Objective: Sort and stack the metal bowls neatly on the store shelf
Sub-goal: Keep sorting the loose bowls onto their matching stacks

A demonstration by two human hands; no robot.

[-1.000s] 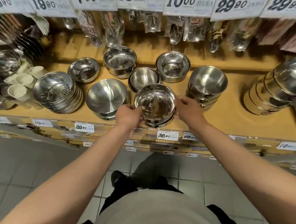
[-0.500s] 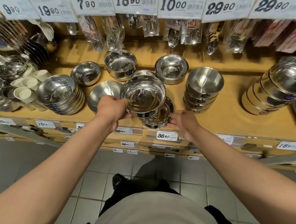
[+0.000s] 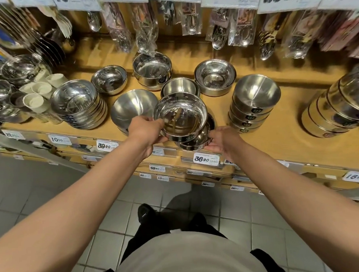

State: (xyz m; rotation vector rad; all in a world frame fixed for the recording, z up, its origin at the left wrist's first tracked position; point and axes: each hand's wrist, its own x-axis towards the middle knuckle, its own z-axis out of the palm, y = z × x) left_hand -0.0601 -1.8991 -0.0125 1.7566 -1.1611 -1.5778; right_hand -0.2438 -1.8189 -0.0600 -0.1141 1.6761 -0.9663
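Above the front edge of the wooden shelf [image 3: 291, 150], a straight-sided steel bowl [image 3: 180, 117] is held raised by the left hand [image 3: 145, 130], whose fingers grip its left rim. Just under it sits a short stack of matching bowls [image 3: 196, 143], and the right hand [image 3: 222, 140] curls its fingers round the stack's right side. A wide matte bowl [image 3: 130, 109] stands beside it on the left, a stack of four deep bowls [image 3: 253, 108] on the right, and a price tag reading 36.90 [image 3: 205, 159] in front.
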